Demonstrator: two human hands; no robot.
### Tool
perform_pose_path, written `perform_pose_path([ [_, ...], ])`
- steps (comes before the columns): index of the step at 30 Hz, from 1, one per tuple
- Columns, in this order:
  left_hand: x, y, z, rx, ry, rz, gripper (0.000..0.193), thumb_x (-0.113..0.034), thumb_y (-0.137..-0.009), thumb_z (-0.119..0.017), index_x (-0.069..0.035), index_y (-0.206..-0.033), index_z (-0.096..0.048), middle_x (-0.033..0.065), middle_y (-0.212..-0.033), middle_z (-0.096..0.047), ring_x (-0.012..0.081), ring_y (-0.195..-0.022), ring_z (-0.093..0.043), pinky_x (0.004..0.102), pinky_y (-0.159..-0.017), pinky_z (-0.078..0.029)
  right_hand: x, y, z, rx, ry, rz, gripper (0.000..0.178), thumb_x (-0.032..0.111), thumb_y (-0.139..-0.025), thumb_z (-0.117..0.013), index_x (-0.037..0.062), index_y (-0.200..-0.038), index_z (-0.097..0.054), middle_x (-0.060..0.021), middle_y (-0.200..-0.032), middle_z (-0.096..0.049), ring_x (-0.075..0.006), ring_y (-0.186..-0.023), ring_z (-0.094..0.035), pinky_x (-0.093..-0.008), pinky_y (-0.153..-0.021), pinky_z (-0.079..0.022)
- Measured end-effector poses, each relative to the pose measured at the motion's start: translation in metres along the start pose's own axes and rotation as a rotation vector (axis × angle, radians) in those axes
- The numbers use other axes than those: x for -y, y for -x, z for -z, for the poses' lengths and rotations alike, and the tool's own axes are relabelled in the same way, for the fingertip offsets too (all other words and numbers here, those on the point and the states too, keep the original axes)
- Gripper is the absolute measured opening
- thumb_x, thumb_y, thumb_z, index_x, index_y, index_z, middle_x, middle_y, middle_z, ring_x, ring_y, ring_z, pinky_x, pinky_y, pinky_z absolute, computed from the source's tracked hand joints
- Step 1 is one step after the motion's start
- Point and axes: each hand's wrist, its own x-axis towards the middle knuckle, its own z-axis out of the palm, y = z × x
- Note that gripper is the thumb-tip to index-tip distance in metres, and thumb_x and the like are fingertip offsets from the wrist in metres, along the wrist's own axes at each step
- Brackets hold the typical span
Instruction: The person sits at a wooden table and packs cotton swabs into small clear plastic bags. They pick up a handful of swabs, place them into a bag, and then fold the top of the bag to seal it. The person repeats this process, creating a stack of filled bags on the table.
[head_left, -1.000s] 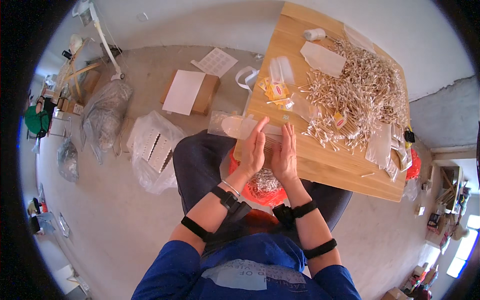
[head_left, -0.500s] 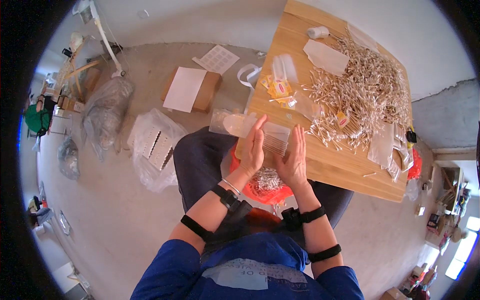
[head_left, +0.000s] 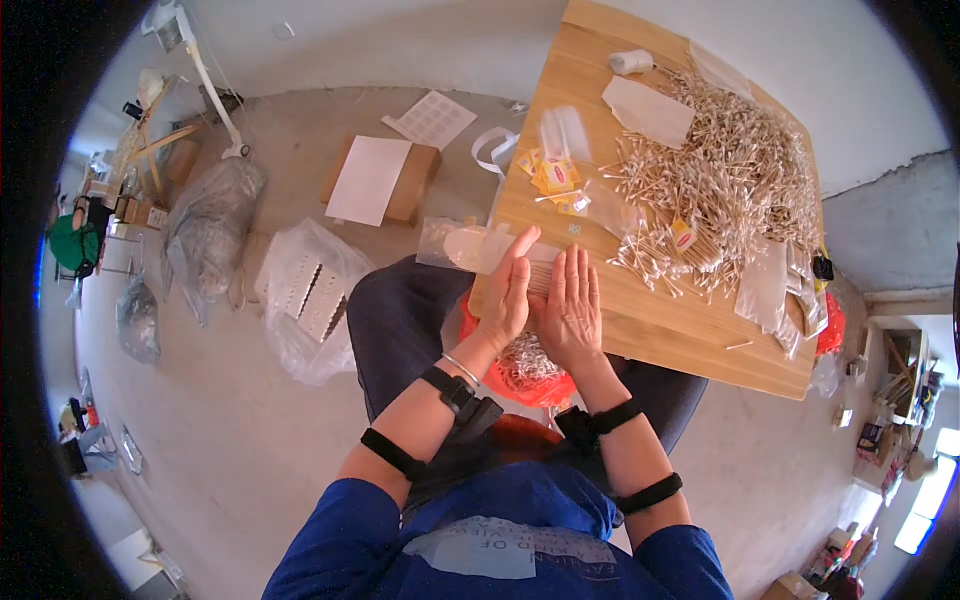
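Note:
Both my hands rest at the near left edge of the wooden table (head_left: 690, 345), around a clear plastic bag (head_left: 452, 245) of cotton swabs. My left hand (head_left: 508, 300) stands on edge against the bag, fingers stretched out. My right hand (head_left: 570, 310) lies flat over the bag's right part, fingers straight and together. It hides most of the swabs inside. The bag's other end sticks out left past the table edge. Just below my hands, a red bag (head_left: 555, 390) with loose swabs sits between my legs. A large heap of cotton swabs (head_left: 730, 180) covers the table's right side.
Yellow packets (head_left: 557, 177), empty clear bags (head_left: 565, 133) and a white roll (head_left: 630, 63) lie farther back on the table. On the floor to the left are a cardboard box (head_left: 412, 185) with white paper and a plastic sack (head_left: 310, 275) around white perforated pieces.
My right hand has moved left and turned flatter, over the swabs that showed between my hands before. The left hand has stayed almost in place.

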Motion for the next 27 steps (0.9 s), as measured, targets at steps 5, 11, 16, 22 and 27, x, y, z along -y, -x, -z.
perform_pose_path([
  [5, -0.004, -0.002, 0.002, 0.03, -0.024, 0.006, 0.06, -0.042, -0.104, -0.027, 0.005, -0.139, -0.04, 0.0196, -0.141, -0.047, 0.0271, -0.135, -0.04, 0.0361, -0.112, -0.029, 0.012, 0.002, -0.013, -0.021, 0.084, -0.054, 0.072, 0.041, -0.095, -0.044, -0.009, -0.144, -0.026, -0.0277, -0.153, -0.018, -0.0398, -0.144, -0.014, -0.0473, -0.118, -0.012],
  [11, 0.003, -0.001, -0.001, -0.017, -0.028, 0.035, 0.064, -0.046, -0.103, -0.026, 0.005, -0.137, -0.042, 0.0191, -0.139, -0.048, 0.0266, -0.133, -0.041, 0.0362, -0.112, -0.029, 0.008, 0.003, -0.011, -0.068, -0.019, -0.073, 0.07, 0.035, -0.091, -0.052, -0.0068, -0.143, -0.028, -0.026, -0.152, -0.022, -0.0394, -0.143, -0.016, -0.0481, -0.116, -0.015],
  [16, 0.001, 0.002, 0.005, -0.001, -0.039, 0.065, 0.064, -0.047, -0.103, -0.028, 0.006, -0.138, -0.041, 0.019, -0.14, -0.046, 0.0264, -0.134, -0.04, 0.0371, -0.113, -0.028, -0.038, 0.006, 0.015, -0.328, -0.092, -0.391, 0.057, 0.023, -0.083, -0.065, 0.0029, -0.133, -0.045, -0.0164, -0.135, -0.045, -0.0358, -0.126, -0.039, -0.0468, -0.106, -0.031],
  [22, 0.013, 0.003, 0.002, -0.004, 0.051, 0.036, 0.059, -0.04, -0.105, -0.028, 0.007, -0.138, -0.039, 0.0206, -0.141, -0.045, 0.0267, -0.134, -0.039, 0.0364, -0.113, -0.028, -0.093, 0.002, 0.023, -0.393, 0.056, -0.399, 0.016, 0.017, -0.082, -0.066, 0.0096, -0.096, -0.063, -0.0094, -0.104, -0.057, -0.0321, -0.103, -0.05, -0.045, -0.089, -0.04],
  [27, 0.009, 0.002, 0.0, -0.08, -0.042, -0.007, 0.055, -0.039, -0.104, -0.03, 0.004, -0.134, -0.047, 0.0186, -0.13, -0.057, 0.0264, -0.125, -0.051, 0.0328, -0.105, -0.036, -0.104, -0.008, 0.03, -0.396, 0.042, -0.303, 0.01, 0.014, -0.083, -0.063, 0.0081, -0.09, -0.061, -0.0104, -0.098, -0.057, -0.0329, -0.098, -0.051, -0.0447, -0.085, -0.041],
])
